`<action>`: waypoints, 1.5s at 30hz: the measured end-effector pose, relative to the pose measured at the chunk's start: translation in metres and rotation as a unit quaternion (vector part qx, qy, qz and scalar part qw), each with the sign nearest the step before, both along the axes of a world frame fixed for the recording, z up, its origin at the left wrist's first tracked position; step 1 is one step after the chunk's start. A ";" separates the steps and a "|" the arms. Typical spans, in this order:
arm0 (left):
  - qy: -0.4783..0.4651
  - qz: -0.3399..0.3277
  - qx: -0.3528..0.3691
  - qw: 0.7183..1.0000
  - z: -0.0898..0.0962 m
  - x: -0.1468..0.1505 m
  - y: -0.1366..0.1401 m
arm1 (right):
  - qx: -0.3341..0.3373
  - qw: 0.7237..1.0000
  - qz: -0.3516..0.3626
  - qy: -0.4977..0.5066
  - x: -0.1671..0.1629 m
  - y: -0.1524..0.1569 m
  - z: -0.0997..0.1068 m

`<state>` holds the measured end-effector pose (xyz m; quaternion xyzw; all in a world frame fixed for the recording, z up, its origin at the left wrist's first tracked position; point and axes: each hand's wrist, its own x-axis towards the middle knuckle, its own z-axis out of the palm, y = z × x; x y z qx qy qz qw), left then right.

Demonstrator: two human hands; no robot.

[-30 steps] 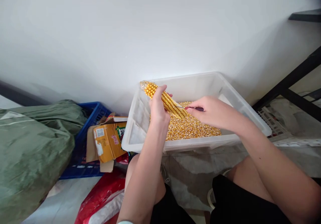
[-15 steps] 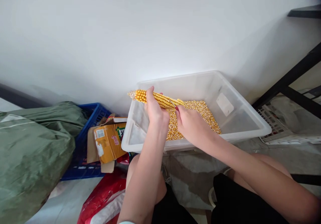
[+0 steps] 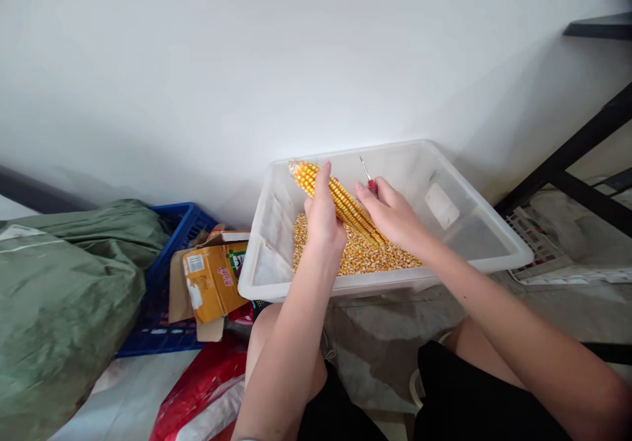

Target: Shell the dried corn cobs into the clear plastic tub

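Over one tub: left grip, one cob; right grip, one tool.

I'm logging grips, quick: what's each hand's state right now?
Left hand: closed around the corn cob.
Right hand: closed on the red-handled tool.

The red-handled tool, whose metal tip was against the corn cob in both earlier pictures, now points toward the far side, its tip apart from the cob. Since half a second ago, the right hand has shifted right and farther away. The cob, nearly level then, now slopes down rightward; the left hand has moved right too.
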<state>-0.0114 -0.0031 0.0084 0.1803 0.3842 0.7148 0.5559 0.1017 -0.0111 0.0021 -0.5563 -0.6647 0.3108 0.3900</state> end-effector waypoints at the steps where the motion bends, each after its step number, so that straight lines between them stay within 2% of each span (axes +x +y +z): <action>1: 0.007 -0.012 0.001 1.000 0.001 0.007 -0.003 | 0.012 1.000 -0.019 0.008 -0.003 -0.001 -0.001; 4: 0.043 -0.029 0.024 0.998 0.004 0.026 -0.014 | 0.054 0.997 -0.060 0.004 -0.008 -0.001 0.001; 8: 0.092 0.038 0.028 0.995 0.007 0.039 -0.020 | 0.097 0.993 -0.070 -0.022 -0.008 0.001 0.003; 11: 0.082 0.074 0.036 0.993 0.006 0.041 -0.018 | 0.132 0.988 -0.077 -0.024 -0.010 0.003 0.004; 21: 0.048 0.075 0.032 0.996 0.000 0.046 -0.011 | 0.146 0.986 -0.085 -0.003 -0.010 0.005 0.002; 23: 0.039 0.068 0.021 0.997 0.001 0.045 -0.009 | 0.126 0.990 -0.067 0.012 -0.005 0.010 0.002; 26: 0.019 0.042 0.014 0.999 0.005 0.036 -0.004 | 0.024 0.998 0.012 0.052 0.008 0.019 0.003; 28: 0.012 0.035 0.032 0.999 0.008 0.025 0.000 | -0.040 0.993 0.084 0.070 0.018 0.023 0.004; 30: 0.022 0.074 0.057 0.995 0.009 0.014 0.004 | -0.062 0.984 0.149 0.072 0.025 0.023 0.004; 32: 0.028 0.093 0.064 0.993 0.009 0.005 0.008 | -0.051 0.981 0.176 0.070 0.028 0.020 0.005; 34: 0.032 0.096 0.055 0.993 0.010 -0.001 0.010 | -0.031 0.987 0.153 0.047 0.029 0.015 0.006; 38: 0.024 0.109 0.069 0.991 0.012 -0.005 0.010 | 0.001 0.995 0.069 -0.069 0.037 0.001 0.020; 40: 0.021 0.115 0.086 0.989 0.012 -0.008 0.010 | 0.010 0.991 0.075 -0.110 0.043 -0.007 0.031; 45: 0.013 0.143 0.079 0.986 0.012 -0.018 0.012 | 0.043 0.967 0.156 -0.199 0.048 -0.023 0.049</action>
